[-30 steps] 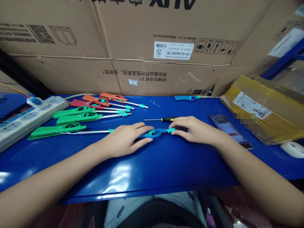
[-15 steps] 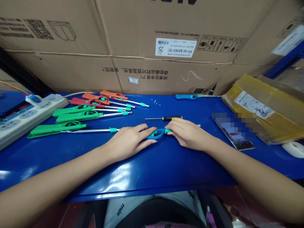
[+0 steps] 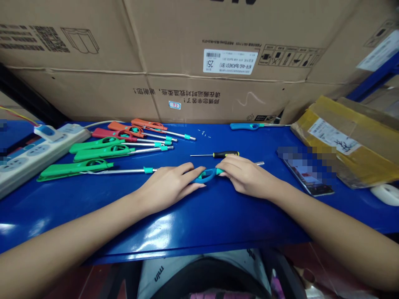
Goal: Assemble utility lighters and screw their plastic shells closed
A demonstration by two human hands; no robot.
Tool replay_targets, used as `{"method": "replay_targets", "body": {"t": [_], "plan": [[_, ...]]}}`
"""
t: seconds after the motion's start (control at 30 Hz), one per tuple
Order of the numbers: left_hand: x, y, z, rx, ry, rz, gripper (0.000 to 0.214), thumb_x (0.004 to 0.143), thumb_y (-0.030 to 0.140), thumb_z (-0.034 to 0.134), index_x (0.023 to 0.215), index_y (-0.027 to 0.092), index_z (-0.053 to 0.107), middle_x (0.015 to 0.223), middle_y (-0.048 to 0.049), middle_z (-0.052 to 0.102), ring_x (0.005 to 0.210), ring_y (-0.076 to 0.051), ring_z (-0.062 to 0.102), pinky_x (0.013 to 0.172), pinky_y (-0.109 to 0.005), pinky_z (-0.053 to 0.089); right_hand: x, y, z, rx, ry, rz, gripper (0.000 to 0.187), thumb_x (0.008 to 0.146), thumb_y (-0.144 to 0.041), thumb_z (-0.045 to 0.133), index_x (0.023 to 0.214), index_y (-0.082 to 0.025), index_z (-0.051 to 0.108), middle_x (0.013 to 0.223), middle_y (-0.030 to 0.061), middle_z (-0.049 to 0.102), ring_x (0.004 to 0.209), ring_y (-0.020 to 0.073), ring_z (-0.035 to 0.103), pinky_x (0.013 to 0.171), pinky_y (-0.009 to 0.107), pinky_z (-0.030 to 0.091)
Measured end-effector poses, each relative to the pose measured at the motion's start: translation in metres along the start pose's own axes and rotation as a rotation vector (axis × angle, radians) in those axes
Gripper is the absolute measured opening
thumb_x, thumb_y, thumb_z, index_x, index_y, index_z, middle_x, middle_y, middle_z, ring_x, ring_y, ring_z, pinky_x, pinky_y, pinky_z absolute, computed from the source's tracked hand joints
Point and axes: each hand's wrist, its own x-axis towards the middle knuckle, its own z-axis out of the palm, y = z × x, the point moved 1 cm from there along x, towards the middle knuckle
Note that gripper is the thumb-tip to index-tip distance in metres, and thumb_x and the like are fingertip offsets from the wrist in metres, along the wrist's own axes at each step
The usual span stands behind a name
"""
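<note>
A blue long-necked lighter [image 3: 206, 175] lies on the blue table [image 3: 199, 220] between my hands. My left hand [image 3: 170, 186] lies over its handle with fingers curled around it. My right hand [image 3: 246, 176] covers the teal collar and the start of the metal tube, whose tip [image 3: 261, 163] sticks out to the right. Just behind the hands lies a small screwdriver [image 3: 218, 155] with a black and yellow handle.
Several green, red and orange lighters [image 3: 115, 147] lie in a row at the left, by a white power strip [image 3: 34, 151]. Another blue lighter [image 3: 249, 126] rests by the cardboard boxes [image 3: 187, 62]. A phone [image 3: 307, 172], a taped parcel [image 3: 346, 139] and a white mouse [image 3: 386, 194] sit on the right.
Both hands have drawn slightly closer together on the blue lighter, the right one sliding left over the collar. The metal tip now shows to the right of my right hand.
</note>
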Motion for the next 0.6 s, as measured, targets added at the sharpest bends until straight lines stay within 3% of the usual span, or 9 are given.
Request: {"method": "replay_targets", "body": {"t": [0.2, 0.33, 0.5, 0.6], "plan": [[0.007, -0.005, -0.013, -0.310, -0.037, -0.065, 0.043, 0.106, 0.049, 0.040, 0.129, 0.023, 0.066, 0.119, -0.0084, 0.073, 0.106, -0.025, 0.071, 0.093, -0.036, 0.055, 0.006, 0.000, -0.010, 0.039, -0.137, 0.136, 0.022, 0.104, -0.023, 0.046, 0.106, -0.016, 0.067, 0.097, 0.0115, 0.070, 0.091, 0.0240, 0.064, 0.083, 0.039, 0.054], [0.008, -0.012, -0.023, -0.605, -0.168, -0.167, 0.044, 0.106, 0.051, 0.037, 0.098, 0.018, 0.065, 0.075, -0.0010, 0.069, 0.059, -0.014, 0.065, 0.062, -0.025, 0.052, 0.006, -0.002, -0.016, 0.085, -0.173, 0.154, 0.023, 0.104, -0.029, 0.049, 0.109, -0.017, 0.069, 0.100, 0.0102, 0.071, 0.094, 0.0235, 0.066, 0.086, 0.038, 0.053], [0.005, -0.014, -0.018, -1.025, -0.426, -0.243, 0.039, 0.098, 0.056, 0.054, 0.106, 0.019, 0.058, 0.076, 0.0013, 0.066, 0.045, -0.009, 0.054, 0.043, -0.020, 0.043, 0.004, -0.001, -0.011, 0.049, -0.140, 0.054, 0.023, 0.105, -0.027, 0.048, 0.108, -0.017, 0.069, 0.095, 0.0094, 0.071, 0.088, 0.0211, 0.066, 0.083, 0.035, 0.054], [0.004, -0.012, -0.013, -1.145, -0.554, -0.280, 0.037, 0.095, 0.054, 0.059, 0.094, 0.017, 0.057, 0.074, 0.0007, 0.065, 0.042, -0.006, 0.050, 0.039, -0.017, 0.039, 0.003, -0.002, -0.007, 0.039, -0.105, -0.002, 0.024, 0.105, -0.025, 0.047, 0.108, -0.016, 0.068, 0.095, 0.0101, 0.071, 0.088, 0.0209, 0.065, 0.082, 0.035, 0.054]]}}
